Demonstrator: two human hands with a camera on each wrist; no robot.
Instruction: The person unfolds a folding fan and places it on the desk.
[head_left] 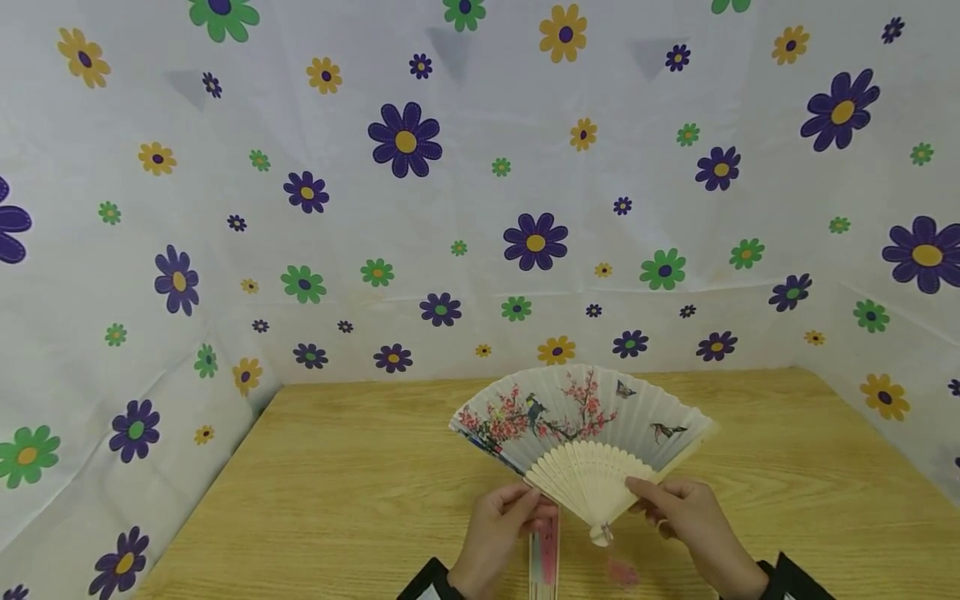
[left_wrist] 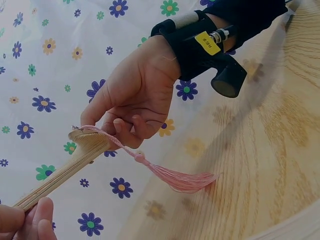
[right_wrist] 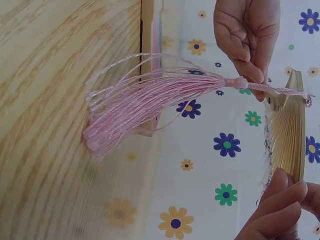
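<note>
A folding fan (head_left: pixel 581 417) is spread wide between my two hands, its white leaf printed with pink blossom, a bird and butterflies. My left hand (head_left: pixel 501 529) pinches its left edge between thumb and fingers. On the other side my right hand (head_left: pixel 693 521) pinches the pale slatted ribs (head_left: pixel 592 479) near the right edge, thumb in front. The ribs meet at a pivot at the bottom. From there hangs a pink tassel (right_wrist: pixel 150 102) on a twisted cord, seen large in the right wrist view. The left wrist view shows the fan's ribs (left_wrist: pixel 65 172) edge-on.
Below my left hand, a narrow pink item with pale edges (head_left: pixel 545 558) lies on the wooden table (head_left: pixel 337 475), partly covered by the hand. White cloth with printed flowers (head_left: pixel 465 200) walls the table at the back and both sides.
</note>
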